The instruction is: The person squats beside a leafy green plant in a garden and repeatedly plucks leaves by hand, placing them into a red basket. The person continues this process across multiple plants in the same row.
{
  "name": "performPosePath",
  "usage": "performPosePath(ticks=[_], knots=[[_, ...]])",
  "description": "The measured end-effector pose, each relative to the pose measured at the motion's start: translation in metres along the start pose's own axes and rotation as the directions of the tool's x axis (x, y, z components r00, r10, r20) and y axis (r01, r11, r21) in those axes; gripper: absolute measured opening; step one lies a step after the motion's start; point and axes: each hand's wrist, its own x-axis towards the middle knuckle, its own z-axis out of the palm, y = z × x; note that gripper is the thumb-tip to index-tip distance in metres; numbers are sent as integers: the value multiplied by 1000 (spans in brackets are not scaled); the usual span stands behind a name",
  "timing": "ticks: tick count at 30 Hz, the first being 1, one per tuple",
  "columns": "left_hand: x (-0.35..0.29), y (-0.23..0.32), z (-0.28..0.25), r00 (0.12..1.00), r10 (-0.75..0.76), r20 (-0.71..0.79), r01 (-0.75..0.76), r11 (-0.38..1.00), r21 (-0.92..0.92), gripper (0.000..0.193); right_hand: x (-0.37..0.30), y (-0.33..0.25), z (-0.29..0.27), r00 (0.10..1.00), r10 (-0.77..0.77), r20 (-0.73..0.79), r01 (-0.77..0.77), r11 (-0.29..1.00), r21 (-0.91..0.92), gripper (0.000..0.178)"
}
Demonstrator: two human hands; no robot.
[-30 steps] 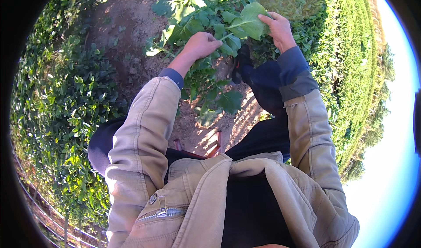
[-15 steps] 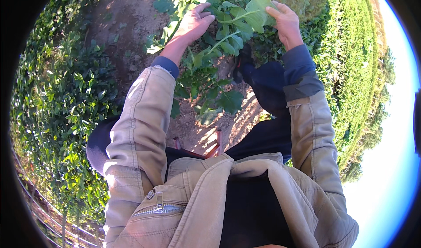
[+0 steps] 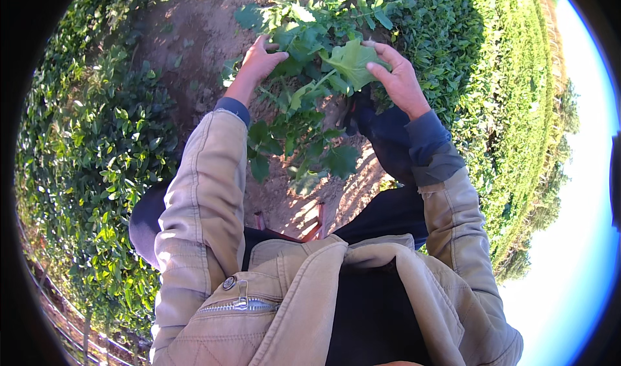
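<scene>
A leafy green plant (image 3: 310, 39) with broad, lobed leaves rises from the soil ahead of me. My right hand (image 3: 398, 78) is at its right side, its thumb and fingers at the edge of a large pale green leaf (image 3: 352, 65), which it grips. At the plant's left side is my left hand (image 3: 261, 63). Its thumb and forefinger are spread apart beside the leaves, and I see nothing held between them. The other fingers of that hand are partly hidden. Lower leaves (image 3: 304, 133) hang over the ground between my forearms.
Bare brown soil (image 3: 187, 43) runs along the left of the plant. Dense green bushes (image 3: 97, 172) line the left, and a sunlit hedge (image 3: 511, 107) curves along the right. My dark-trousered leg (image 3: 388, 136) is right of the plant. A reddish frame (image 3: 314, 227) shows below me.
Both hands have come lower in the view, toward me. The right hand has also moved left, bringing the large leaf with it, and the left hand has shifted slightly left.
</scene>
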Motion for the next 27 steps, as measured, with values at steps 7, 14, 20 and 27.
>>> performPosePath(ticks=[7, 14, 20, 27], knots=[[3, 3, -15, 995, -76, 66, 96, 916, -390, 52, -4, 21, 19, 948, 229, 220, -199, 969, -150, 36], [-5, 51, -26, 985, -28, 167, 137, 714, -687, 49, 22, -7, 69, 963, -246, -112, 173, 879, -444, 82], [-9, 72, -9, 985, 10, 172, 125, 652, -748, 44, 33, -17, 111, 866, -495, -73, 298, 627, -720, 110], [2, 70, -46, 999, -12, -37, -23, 587, -810, 38, 83, 16, 31, 749, -194, -634, -26, 947, -321, 24]])
